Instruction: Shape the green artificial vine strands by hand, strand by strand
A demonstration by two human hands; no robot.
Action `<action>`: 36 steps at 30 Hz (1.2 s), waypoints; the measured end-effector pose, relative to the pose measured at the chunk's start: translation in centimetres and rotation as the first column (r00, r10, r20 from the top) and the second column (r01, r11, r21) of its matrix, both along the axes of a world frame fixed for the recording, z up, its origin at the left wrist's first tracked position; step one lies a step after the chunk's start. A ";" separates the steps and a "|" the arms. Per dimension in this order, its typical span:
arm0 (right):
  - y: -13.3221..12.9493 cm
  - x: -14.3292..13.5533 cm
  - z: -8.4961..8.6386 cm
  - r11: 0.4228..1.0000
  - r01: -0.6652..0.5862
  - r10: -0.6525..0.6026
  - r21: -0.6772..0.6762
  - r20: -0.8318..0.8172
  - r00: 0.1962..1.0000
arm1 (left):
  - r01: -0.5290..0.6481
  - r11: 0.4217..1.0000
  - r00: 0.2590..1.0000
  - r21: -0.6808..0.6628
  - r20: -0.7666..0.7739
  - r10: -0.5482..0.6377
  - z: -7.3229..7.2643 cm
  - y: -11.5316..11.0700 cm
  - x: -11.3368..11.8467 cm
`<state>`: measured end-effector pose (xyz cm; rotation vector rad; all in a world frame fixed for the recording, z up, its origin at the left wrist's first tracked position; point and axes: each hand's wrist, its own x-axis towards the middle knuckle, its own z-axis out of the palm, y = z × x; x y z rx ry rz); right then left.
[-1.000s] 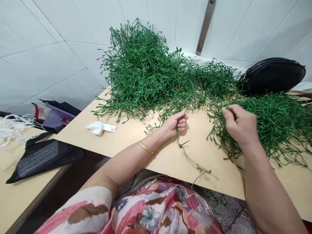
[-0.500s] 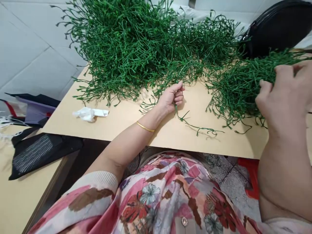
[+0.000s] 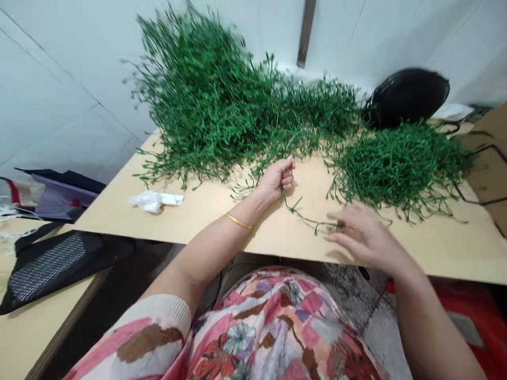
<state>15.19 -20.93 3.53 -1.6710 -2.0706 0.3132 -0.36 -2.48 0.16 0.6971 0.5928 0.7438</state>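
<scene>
My left hand (image 3: 278,178), with a gold bangle at the wrist, is closed around a green artificial plant stem (image 3: 293,209). The stem trails out below the fist to the right across the table. At its far end is my right hand (image 3: 358,232), slightly blurred, with thumb and fingers apart around the tip; whether they touch it I cannot tell. A large heap of green artificial stems (image 3: 209,105) lies beyond my left hand. A smaller pile of the same stems (image 3: 400,163) is beyond my right hand.
On the pale table (image 3: 206,227) a crumpled white wrapper (image 3: 156,200) lies at the left. A black round bag (image 3: 407,97) stands at the back right, before a white tiled wall. Cardboard (image 3: 485,169) and dark wires are at the right. Black mesh fabric (image 3: 59,258) lies lower left.
My right hand has come away from the smaller pile, moving left and toward me to the end of the trailing stem. My left hand keeps its hold. The camera view has shifted upward.
</scene>
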 end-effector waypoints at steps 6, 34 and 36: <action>1.2 0.5 -2.0 0.993 0.086 -0.103 -0.086 -0.224 0.969 | -0.023 1.000 1.000 0.005 -0.003 0.023 -0.1 0.2 -0.3; 4.3 -8.8 -2.9 0.989 0.104 -0.144 0.108 0.505 0.851 | 0.036 0.999 0.999 -0.026 0.030 -0.035 0.0 -0.4 0.3; 5.0 -8.6 -3.8 0.984 0.125 -0.171 0.125 0.508 0.844 | 0.057 0.997 0.997 -0.049 0.048 -0.055 -0.1 -0.2 0.2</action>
